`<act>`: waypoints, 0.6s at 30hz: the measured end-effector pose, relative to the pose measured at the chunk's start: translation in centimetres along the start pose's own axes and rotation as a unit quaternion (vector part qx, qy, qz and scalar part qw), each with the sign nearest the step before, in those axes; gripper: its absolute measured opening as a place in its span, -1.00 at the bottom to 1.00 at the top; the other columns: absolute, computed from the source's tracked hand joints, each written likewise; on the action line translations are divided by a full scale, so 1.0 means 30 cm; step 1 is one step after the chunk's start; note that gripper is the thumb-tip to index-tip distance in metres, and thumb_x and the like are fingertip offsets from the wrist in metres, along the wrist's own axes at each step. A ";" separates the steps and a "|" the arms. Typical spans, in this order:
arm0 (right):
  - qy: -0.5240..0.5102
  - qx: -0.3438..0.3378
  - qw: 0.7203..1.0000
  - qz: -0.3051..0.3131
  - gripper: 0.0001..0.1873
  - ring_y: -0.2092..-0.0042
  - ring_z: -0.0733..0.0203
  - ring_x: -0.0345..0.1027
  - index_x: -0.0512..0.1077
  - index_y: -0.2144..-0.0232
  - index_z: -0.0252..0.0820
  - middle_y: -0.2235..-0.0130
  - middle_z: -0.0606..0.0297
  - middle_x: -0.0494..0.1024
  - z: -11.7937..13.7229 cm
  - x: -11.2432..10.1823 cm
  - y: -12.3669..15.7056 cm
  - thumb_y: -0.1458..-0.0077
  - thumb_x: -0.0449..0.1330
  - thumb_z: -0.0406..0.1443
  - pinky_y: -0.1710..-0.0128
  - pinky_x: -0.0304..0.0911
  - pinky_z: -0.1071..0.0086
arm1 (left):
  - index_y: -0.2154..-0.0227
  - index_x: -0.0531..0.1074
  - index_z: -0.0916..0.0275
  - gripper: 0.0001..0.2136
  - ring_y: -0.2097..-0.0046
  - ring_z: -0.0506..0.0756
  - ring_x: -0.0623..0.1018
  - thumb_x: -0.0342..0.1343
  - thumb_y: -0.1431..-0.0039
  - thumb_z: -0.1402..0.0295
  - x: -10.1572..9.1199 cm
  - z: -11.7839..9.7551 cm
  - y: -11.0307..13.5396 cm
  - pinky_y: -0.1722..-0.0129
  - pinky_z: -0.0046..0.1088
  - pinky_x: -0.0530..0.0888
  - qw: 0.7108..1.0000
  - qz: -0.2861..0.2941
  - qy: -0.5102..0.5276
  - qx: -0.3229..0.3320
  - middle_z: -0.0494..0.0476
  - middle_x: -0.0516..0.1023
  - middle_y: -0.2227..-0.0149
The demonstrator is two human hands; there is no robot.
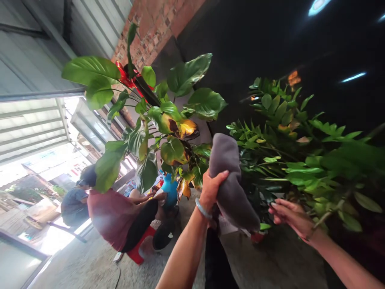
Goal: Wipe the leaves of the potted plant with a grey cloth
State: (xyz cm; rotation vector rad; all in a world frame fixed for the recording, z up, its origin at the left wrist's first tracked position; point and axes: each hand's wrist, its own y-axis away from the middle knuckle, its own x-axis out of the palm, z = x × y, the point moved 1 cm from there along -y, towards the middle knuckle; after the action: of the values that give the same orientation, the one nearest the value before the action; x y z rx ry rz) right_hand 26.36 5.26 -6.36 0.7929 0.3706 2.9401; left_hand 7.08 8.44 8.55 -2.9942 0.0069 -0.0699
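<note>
My left hand (212,186) is closed around a grey folded cloth (230,180), held up in front of the plants; a pale green bangle sits on that wrist. My right hand (290,214) reaches toward the base of a bushy plant with small glossy leaves (288,148), fingers loosely spread and holding nothing. To the left stands a large-leaved plant (168,120) with several yellowed, browning leaves and a red ribbon near its top.
A seated person in a dark red shirt (114,216) sits on a red stool (140,251) at lower left, beside a blue pot (170,190). Another person sits behind. A brick wall (153,24) rises above; a dark wall is at the right.
</note>
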 end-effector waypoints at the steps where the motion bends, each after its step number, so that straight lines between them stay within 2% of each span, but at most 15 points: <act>1: -0.002 -0.004 1.000 -0.003 -0.62 0.69 0.31 0.30 0.40 0.64 -0.12 0.66 0.39 0.55 0.002 0.007 0.003 0.58 0.48 -0.21 0.65 0.26 0.43 | 0.29 0.54 0.31 -0.58 0.43 0.03 0.49 0.36 0.28 0.21 0.013 0.016 -0.016 0.35 -0.44 0.47 1.000 -0.018 0.000 0.007 0.05 0.58 0.42; 3: 0.005 -0.007 1.000 -0.015 -0.64 0.69 0.31 0.29 0.39 0.65 -0.11 0.66 0.38 0.54 0.001 0.012 0.002 0.59 0.46 -0.22 0.65 0.25 0.42 | 0.30 0.54 0.30 -0.59 0.40 0.04 0.50 0.35 0.27 0.21 0.030 0.079 -0.009 0.31 -0.42 0.48 0.998 0.014 -0.053 -0.023 0.07 0.59 0.40; 5: 0.021 -0.006 1.000 -0.022 -0.67 0.70 0.30 0.28 0.38 0.66 -0.11 0.66 0.37 0.54 -0.004 0.003 -0.005 0.57 0.43 -0.23 0.66 0.25 0.41 | 0.37 0.55 0.29 -0.63 0.42 0.05 0.48 0.39 0.34 0.26 0.022 0.143 0.041 0.33 -0.40 0.46 0.981 0.113 -0.132 -0.087 0.06 0.57 0.44; 6: 0.028 -0.006 0.999 -0.020 -0.70 0.70 0.30 0.28 0.38 0.67 -0.10 0.66 0.37 0.53 -0.008 -0.005 -0.008 0.55 0.41 -0.23 0.66 0.24 0.40 | 0.41 0.56 0.28 -0.64 0.43 0.05 0.48 0.41 0.38 0.29 0.008 0.161 0.072 0.36 -0.40 0.46 0.962 0.176 -0.167 -0.124 0.05 0.56 0.46; 8: 0.030 -0.012 0.999 -0.010 -0.73 0.70 0.29 0.27 0.37 0.68 -0.10 0.70 0.39 0.49 -0.012 -0.022 -0.013 0.51 0.39 -0.21 0.67 0.25 0.39 | 0.43 0.58 0.25 -0.67 0.45 0.05 0.47 0.41 0.40 0.35 -0.029 0.154 0.120 0.40 -0.41 0.44 0.929 0.266 -0.195 -0.171 0.03 0.56 0.48; 9: 0.028 -0.017 0.999 -0.008 -0.73 0.70 0.28 0.27 0.36 0.68 -0.10 0.72 0.40 0.46 -0.014 -0.030 -0.014 0.50 0.38 -0.21 0.67 0.24 0.40 | 0.42 0.59 0.24 -0.68 0.46 0.04 0.47 0.40 0.39 0.36 -0.046 0.130 0.129 0.41 -0.42 0.43 0.925 0.282 -0.189 -0.173 0.02 0.56 0.48; 11: 0.022 -0.016 1.000 -0.006 -0.72 0.68 0.28 0.30 0.36 0.67 -0.10 0.72 0.40 0.47 -0.015 -0.039 -0.015 0.47 0.40 -0.21 0.65 0.26 0.42 | 0.40 0.59 0.23 -0.70 0.46 0.02 0.47 0.37 0.35 0.37 -0.062 0.060 0.105 0.41 -0.47 0.42 0.947 0.255 -0.138 -0.139 0.00 0.57 0.47; 14: 0.014 -0.006 1.000 0.002 -0.72 0.66 0.28 0.34 0.40 0.63 -0.10 0.64 0.36 0.56 -0.016 -0.035 -0.017 0.43 0.43 -0.22 0.62 0.31 0.40 | 0.40 0.56 0.28 -0.66 0.49 0.02 0.46 0.37 0.36 0.33 -0.039 -0.010 0.014 0.43 -0.48 0.41 0.993 0.103 -0.017 -0.052 0.01 0.57 0.49; 16: 0.010 -0.007 1.000 0.003 -0.72 0.67 0.28 0.33 0.41 0.63 -0.10 0.62 0.37 0.57 -0.018 -0.026 -0.021 0.43 0.44 -0.23 0.62 0.31 0.40 | 0.40 0.53 0.30 -0.63 0.50 0.02 0.46 0.37 0.37 0.26 -0.011 0.011 -0.027 0.44 -0.46 0.42 0.999 0.003 0.027 -0.027 0.02 0.56 0.51; 18: 0.011 -0.006 1.000 -0.010 -0.71 0.68 0.29 0.32 0.41 0.64 -0.11 0.64 0.37 0.56 -0.021 -0.021 -0.024 0.47 0.44 -0.24 0.64 0.30 0.41 | 0.45 0.53 0.29 -0.65 0.51 0.01 0.44 0.37 0.39 0.25 0.005 0.077 -0.018 0.44 -0.46 0.41 0.999 -0.027 0.006 -0.036 0.00 0.54 0.54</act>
State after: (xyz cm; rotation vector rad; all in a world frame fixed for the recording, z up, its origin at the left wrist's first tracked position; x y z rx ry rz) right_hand 26.60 5.75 -7.36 0.7514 0.3591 2.9315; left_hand 7.35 9.31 6.35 -3.0668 -0.0716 -0.0961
